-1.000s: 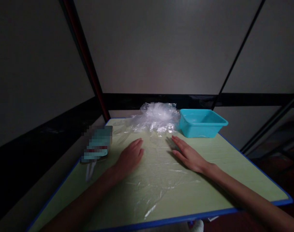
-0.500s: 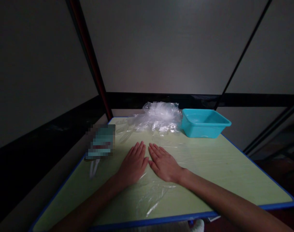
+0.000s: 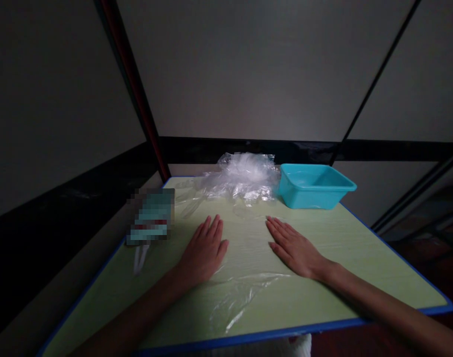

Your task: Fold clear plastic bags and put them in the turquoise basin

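Observation:
A thin clear plastic bag (image 3: 244,292) lies spread over the tabletop, creased towards the near edge. My left hand (image 3: 204,250) rests flat on its left part, palm down, fingers stretched forward. Further right, my right hand (image 3: 295,248) also presses flat, fingers pointing forward and left; a gap of bare-looking film separates the two. Neither hand grips anything. The outline of the film is hard to make out against the pale green table (image 3: 363,277).
A heap of crumpled clear plastic bags (image 3: 244,176) sits at the table's back. Right of it stands a turquoise plastic basin (image 3: 311,196). At the left edge lies a blurred-out greenish object (image 3: 152,218) with a pale strap (image 3: 140,259). A wall (image 3: 248,74) rises behind the table.
My right hand has slid to the right, away from the left hand, which stays almost in place. The creases in the film now stretch further right.

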Action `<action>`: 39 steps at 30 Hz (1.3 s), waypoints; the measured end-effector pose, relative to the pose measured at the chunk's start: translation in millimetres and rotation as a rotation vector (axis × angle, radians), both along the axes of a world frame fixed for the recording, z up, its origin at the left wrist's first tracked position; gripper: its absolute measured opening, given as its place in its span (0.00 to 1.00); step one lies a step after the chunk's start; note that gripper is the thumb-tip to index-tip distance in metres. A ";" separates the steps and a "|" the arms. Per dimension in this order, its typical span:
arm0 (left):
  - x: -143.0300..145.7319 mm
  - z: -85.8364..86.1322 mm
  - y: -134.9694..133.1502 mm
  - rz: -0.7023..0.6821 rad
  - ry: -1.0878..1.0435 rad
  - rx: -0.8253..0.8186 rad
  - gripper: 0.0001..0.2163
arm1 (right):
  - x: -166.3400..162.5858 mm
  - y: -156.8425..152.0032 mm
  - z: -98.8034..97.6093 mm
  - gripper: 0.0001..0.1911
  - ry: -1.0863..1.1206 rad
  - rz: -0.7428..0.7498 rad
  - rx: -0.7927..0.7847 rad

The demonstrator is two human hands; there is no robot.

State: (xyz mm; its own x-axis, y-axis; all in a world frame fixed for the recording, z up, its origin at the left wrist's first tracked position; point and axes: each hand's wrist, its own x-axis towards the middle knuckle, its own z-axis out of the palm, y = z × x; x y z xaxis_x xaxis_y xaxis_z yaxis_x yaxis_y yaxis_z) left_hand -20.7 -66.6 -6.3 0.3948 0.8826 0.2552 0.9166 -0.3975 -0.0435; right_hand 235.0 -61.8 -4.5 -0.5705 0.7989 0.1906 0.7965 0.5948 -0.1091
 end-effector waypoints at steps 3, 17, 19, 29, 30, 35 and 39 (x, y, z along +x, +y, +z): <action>0.9 1.6 -0.2 0.009 0.011 -0.041 0.23 | 13.3 -0.9 -0.5 0.29 -0.022 -0.018 -0.001; 34.2 29.1 -54.1 -0.089 -0.096 0.079 0.25 | 9.0 2.6 13.7 0.32 0.137 -0.044 -0.221; 42.6 24.4 -62.9 -0.076 -0.095 0.065 0.24 | -7.2 -0.7 23.7 0.32 0.190 -0.028 -0.224; 39.4 -2.5 -67.1 -0.045 -0.083 0.081 0.22 | -84.8 -21.8 18.2 0.27 0.136 0.134 -0.166; 37.8 -2.5 -68.2 -0.046 -0.077 0.086 0.22 | -84.3 -22.6 15.5 0.27 0.133 0.137 -0.151; 28.4 -3.0 -72.5 -0.056 -0.044 0.112 0.25 | -80.5 -24.7 11.3 0.27 0.072 0.162 -0.129; 22.8 -3.5 -75.3 -0.048 -0.008 0.106 0.27 | -76.8 -25.1 10.6 0.28 0.032 0.146 -0.098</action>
State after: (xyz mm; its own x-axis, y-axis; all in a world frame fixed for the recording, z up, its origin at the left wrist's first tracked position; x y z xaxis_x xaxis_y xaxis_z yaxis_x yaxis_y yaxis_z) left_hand 2.0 -141.9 -9.7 0.4338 0.8306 0.3490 0.8970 -0.4346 -0.0806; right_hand 158.1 -86.8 6.1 -0.6771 0.7233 0.1353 0.6973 0.6895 -0.1960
